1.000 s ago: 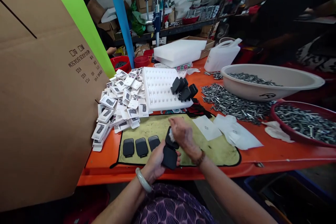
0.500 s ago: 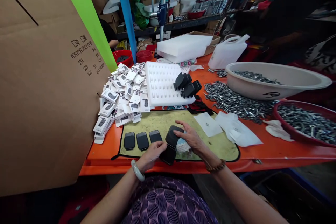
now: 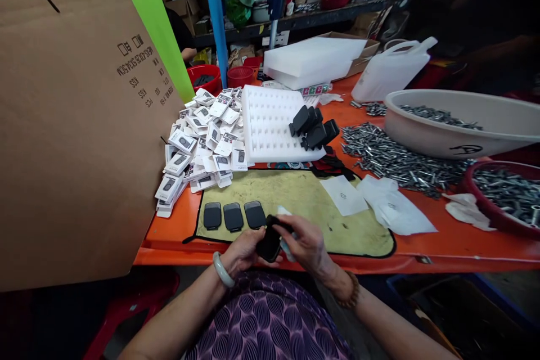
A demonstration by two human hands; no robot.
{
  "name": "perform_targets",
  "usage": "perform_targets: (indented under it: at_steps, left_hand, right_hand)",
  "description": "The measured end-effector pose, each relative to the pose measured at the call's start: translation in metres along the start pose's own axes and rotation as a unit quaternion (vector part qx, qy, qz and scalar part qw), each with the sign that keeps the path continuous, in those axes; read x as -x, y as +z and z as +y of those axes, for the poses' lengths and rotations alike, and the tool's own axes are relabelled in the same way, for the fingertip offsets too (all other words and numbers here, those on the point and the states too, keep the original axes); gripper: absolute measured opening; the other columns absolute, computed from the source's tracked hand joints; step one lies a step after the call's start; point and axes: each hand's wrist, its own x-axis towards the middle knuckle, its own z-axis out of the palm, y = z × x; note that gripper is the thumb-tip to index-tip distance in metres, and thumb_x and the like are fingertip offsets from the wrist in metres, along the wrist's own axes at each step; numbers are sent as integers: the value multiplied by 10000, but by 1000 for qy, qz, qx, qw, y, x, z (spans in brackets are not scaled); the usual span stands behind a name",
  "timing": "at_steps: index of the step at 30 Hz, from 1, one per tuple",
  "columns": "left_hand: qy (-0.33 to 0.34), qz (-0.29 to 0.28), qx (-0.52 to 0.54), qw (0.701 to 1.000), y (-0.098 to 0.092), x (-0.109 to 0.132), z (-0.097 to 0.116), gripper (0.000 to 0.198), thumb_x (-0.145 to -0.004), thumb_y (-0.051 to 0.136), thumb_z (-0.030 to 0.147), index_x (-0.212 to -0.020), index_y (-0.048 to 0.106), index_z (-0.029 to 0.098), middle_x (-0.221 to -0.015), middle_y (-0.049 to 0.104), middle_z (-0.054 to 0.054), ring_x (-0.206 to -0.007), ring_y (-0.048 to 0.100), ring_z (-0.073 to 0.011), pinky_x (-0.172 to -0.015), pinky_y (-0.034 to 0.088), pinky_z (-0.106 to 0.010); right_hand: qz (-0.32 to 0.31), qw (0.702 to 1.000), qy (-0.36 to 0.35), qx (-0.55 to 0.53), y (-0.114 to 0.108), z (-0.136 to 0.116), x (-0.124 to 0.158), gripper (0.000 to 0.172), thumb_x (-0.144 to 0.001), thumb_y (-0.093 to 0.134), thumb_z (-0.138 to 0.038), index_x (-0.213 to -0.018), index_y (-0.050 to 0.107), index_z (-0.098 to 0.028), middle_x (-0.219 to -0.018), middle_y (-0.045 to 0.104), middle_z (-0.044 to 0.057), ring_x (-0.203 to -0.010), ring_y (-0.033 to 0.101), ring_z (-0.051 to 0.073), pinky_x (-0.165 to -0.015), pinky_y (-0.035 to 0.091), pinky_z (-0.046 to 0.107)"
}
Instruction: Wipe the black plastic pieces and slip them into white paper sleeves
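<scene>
My left hand is closed around the lower left side of a black rounded flat case, held low over the front edge of the table. My right hand grips the case's upper edge with bent fingers. A crumpled whitish-blue cloth or film shows behind and under the right hand; how it is held I cannot tell. Three similar black cases lie in a row on the yellow-green mat, the rightmost black case just beyond my left fingertips.
A white foam tray bears several black folding pieces at its right. Left of it is a heap of small white boxes, beside a tall cardboard carton. Metal parts and a beige basin are on the right.
The case was spread in two panels with the right fingers apart on the upper one; now it looks folded or tilted, and the right fingers have closed on it. The view has shifted slightly.
</scene>
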Motion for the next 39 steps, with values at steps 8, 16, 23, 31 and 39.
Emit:
perform_targets:
  at_steps: [8, 16, 23, 31, 39]
  left_hand:
    - [-14, 8, 137, 990, 8, 17, 25, 308, -914, 532, 361, -805, 646, 96, -669, 692, -67, -580, 641, -138, -626, 528, -239]
    - [-1, 77, 93, 993, -7, 12, 2, 231, -850, 643, 315, -752, 621, 107, -601, 651, -28, -480, 581, -101, -522, 470, -207]
    - [39, 64, -112, 991, -10, 11, 12, 506, -927, 389, 507, -815, 680, 108, -774, 699, -121, -718, 663, -216, -737, 505, -341]
    - [361, 159, -610, 688, -22, -27, 19, 512, -775, 690, 270, -1265, 567, 193, -1429, 459, -147, -1397, 273, -354, -1142, 159, -510]
    - [356, 57, -734, 575, -51, -28, 20, 676, -830, 644, 305, -1440, 363, 224, -1477, 411, -117, -1422, 249, -312, -1166, 144, -492]
  right_hand:
    - [-118, 958, -235, 116, 6, -21, 28, 349, -915, 439, -97, -1202, 624, -169, -1161, 681, 153, -893, 653, 194, -741, 543, 321]
    - [-156, 956, -212, 132, 16, 4, 44, 428, -933, 425, -176, -1350, 521, -187, -1215, 651, 159, -1023, 652, 219, -835, 560, 349]
    - [-90, 995, -43, 25, -3, 15, 19, 242, -904, 473, -198, -1045, 669, -192, -910, 711, 81, -836, 665, 193, -739, 545, 300]
    - [-152, 920, 356, -60, -16, 76, -22, 298, -673, 623, -443, -815, 569, -187, -583, 585, -38, -552, 546, 161, -540, 427, 269]
    - [-181, 942, 236, 154, 27, 68, -5, 277, -804, 596, -320, -1028, 584, -158, -757, 681, 70, -703, 645, 217, -637, 445, 289]
